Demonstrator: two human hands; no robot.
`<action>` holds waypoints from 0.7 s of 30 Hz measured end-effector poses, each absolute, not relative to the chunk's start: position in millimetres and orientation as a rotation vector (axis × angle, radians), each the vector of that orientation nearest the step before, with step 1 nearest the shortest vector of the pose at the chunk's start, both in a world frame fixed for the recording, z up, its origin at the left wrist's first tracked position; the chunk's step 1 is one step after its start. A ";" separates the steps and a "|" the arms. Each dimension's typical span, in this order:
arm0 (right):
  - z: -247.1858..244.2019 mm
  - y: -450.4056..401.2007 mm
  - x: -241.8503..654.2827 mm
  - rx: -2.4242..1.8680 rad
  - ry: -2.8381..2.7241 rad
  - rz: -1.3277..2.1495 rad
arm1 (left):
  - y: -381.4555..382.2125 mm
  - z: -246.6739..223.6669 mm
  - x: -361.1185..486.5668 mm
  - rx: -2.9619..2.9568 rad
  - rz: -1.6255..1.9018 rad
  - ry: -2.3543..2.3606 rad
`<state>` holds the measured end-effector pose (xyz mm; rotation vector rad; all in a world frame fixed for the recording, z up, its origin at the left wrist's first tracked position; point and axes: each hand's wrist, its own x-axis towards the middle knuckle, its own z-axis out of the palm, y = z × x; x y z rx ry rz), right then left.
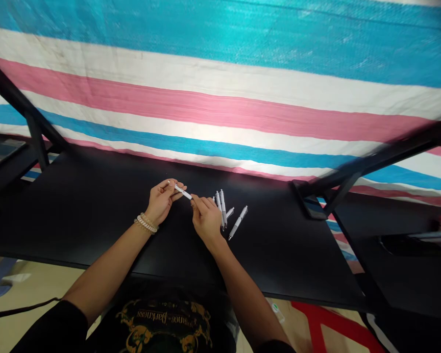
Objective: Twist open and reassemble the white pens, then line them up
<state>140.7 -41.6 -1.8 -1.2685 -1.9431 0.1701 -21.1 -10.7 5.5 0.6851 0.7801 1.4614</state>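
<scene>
I take the clock face as lying flat on the table, its centre at the white pen, with 12 pointing away from the person. Nearest, at 6 o'clock, is the black shirt [169,336] of the person, and from it both bare forearms reach forward. A pale bracelet [145,224] is around the left wrist, at about 8 o'clock. The left hand [159,203] has its fingers curled, and it holds the white pen [184,193] near the farther end, the thumb laid over it. The right hand [208,218] is closed narrow at the nearer end, where the thumb and forefinger seem to pinch it; the exact contact is too small to tell. So the pen lies between the two hands, above the table, and its long axis runs from 10 o'clock to 4 o'clock. The loose pens [223,206] lie just beside the right hand, at its 2 to 3 o'clock, partly hidden by it, so I cannot count them surely; the right hand is clearly the nearer one to them. A single pen [238,223] lies a little farther in the direction of 3 o'clock, its axis from 1 to 7. All these rest on the black table [279,255]. Farthest, a striped sheet [220,108] spreads across 12 o'clock.
</scene>
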 end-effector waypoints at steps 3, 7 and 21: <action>-3.0 -41.3 141.6 -1.274 -1.957 -0.005 | -11.0 3.3 -16.8 0.628 1.474 0.789; -5.1 -40.2 143.9 -1.236 -1.978 -0.130 | -10.1 0.0 -15.5 0.556 1.497 0.810; 5.7 -37.1 156.9 -1.245 -1.760 -0.049 | 2.0 1.9 -40.5 0.334 1.637 0.813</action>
